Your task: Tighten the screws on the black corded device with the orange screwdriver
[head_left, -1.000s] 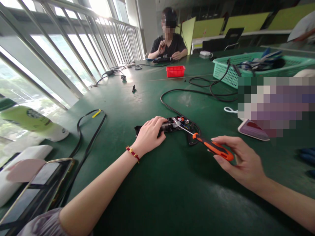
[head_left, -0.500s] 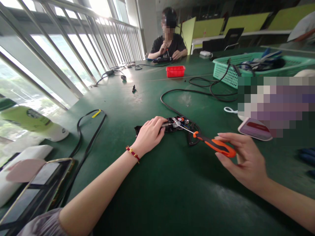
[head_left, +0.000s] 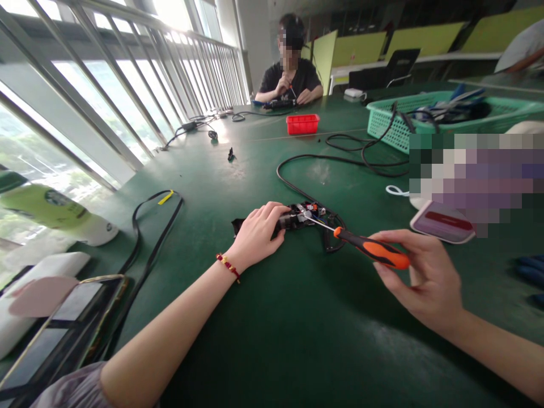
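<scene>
My left hand (head_left: 260, 229) is closed over an opened black corded device (head_left: 300, 217), which lies on the green table. Metal parts and coloured wires show at the device's right end; its exact kind I cannot make out. In my right hand (head_left: 425, 272) is an orange and black screwdriver (head_left: 376, 249), gripped by its handle between thumb and fingers. The screwdriver slants down to the left, and its tip meets the exposed inside of the device. A black cord (head_left: 285, 177) runs from the device toward the back right.
Behind stand a red tray (head_left: 302, 124) and a green basket (head_left: 385, 124) of tools. A small black part (head_left: 230, 154) lies left of centre. A bottle (head_left: 55, 209) and a black strap (head_left: 140, 249) are at left, a phone (head_left: 442, 222) at right. Another person (head_left: 291, 79) sits opposite.
My right hand's fingers have shifted slightly on the screwdriver handle, and the handle has turned a little. My left hand and the device stay in place.
</scene>
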